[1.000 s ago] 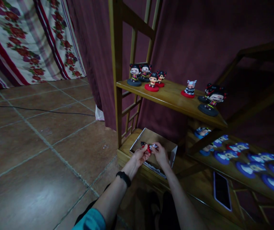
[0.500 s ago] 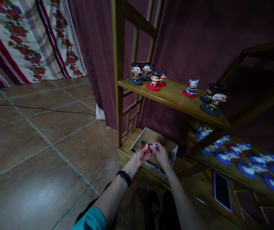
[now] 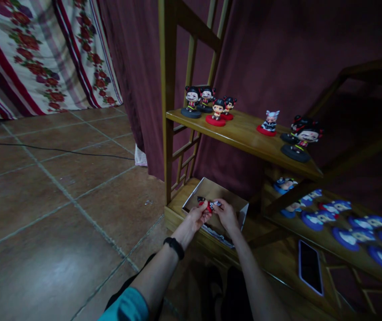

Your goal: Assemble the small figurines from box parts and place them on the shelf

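Over an open cardboard box [image 3: 224, 192] on the lower shelf, both hands meet around a small figurine [image 3: 213, 205] with a red base and a black and white body. My left hand [image 3: 198, 216] is closed on its red part, a dark watch or band at the wrist. From the other side, my right hand [image 3: 226, 215] pinches the pale end of the figurine. A small black and red piece [image 3: 200, 199] shows just beyond the left fingers; I cannot tell whether it is in the box or part of what is held.
On the upper wooden shelf [image 3: 240, 133] stand several figurines, among them a white-haired figurine [image 3: 271, 121] on a red base. Several blue-based figurines [image 3: 347, 236] fill the lower right shelf. A phone [image 3: 310, 266] lies nearer me. A black cable [image 3: 57, 151] crosses the tiled floor.
The view has shifted very slightly. Both hands keep their hold on the figurine, with hardly any movement of the fingers.
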A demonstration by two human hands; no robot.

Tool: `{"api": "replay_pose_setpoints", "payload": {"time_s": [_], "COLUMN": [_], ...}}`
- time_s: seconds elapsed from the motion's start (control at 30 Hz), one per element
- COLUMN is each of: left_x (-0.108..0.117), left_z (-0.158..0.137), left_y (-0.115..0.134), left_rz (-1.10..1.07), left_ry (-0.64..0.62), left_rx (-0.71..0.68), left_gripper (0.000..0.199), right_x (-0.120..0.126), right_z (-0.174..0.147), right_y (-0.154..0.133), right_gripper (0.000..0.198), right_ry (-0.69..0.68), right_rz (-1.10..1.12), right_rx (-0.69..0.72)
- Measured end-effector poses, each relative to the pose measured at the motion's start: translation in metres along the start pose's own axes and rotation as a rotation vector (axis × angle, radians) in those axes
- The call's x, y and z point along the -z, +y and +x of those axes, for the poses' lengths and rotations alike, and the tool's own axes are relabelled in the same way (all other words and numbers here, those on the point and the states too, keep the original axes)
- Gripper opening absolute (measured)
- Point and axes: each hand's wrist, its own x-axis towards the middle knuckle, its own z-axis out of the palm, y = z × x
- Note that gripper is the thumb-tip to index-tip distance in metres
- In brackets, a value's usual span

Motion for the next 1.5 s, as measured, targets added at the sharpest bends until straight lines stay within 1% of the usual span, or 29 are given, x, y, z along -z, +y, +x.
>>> {"api": "replay_pose_setpoints", "payload": {"time_s": [0.17,0.3,0.43,0.6,0.83,1.1,1.17,1.33,1.5], "left_x": [0.006,0.006,0.002,-0.004,-0.003,-0.001,-0.001,-0.005,-0.006], "left_z": [0.005,0.005,0.001,-0.005,-0.009,-0.011,-0.012,-0.014,-0.014], "left_y": [0.0,-0.001,-0.001,0.002,0.004,0.003,0.003,0.003,0.003], "left_rz": [0.009,0.046,0.083,0.107,0.118,0.183,0.195,0.203,0.175], "left_ry": [-0.037,-0.056,-0.03,-0.017,-0.024,-0.041,-0.034,-0.014,-0.014], "left_rx": [0.009,-0.022,-0.088,-0.119,-0.124,-0.2,-0.212,-0.23,-0.26], "left_gripper": [0.025,0.026,0.024,0.023,0.023,0.025,0.025,0.027,0.026], "right_x": [0.002,0.003,0.003,0.003,0.001,-0.005,-0.005,-0.004,-0.005], "right_z": [0.0,0.001,0.001,-0.001,-0.002,0.0,0.0,-0.003,-0.004], "right_y": [0.0,0.001,0.0,-0.005,-0.003,0.003,0.0,-0.01,-0.017], "right_gripper": [0.024,0.024,0.025,0.027,0.027,0.025,0.025,0.024,0.023], "right_ry": [-0.015,-0.014,-0.02,-0.021,-0.013,0.035,0.038,0.064,0.071], "right_rz": [-0.028,-0.028,0.032,0.068,-0.059,-0.068,-0.085,-0.214,-0.237], "right_rx": [0.001,0.01,-0.034,-0.027,-0.003,0.016,0.027,0.044,0.052]}}
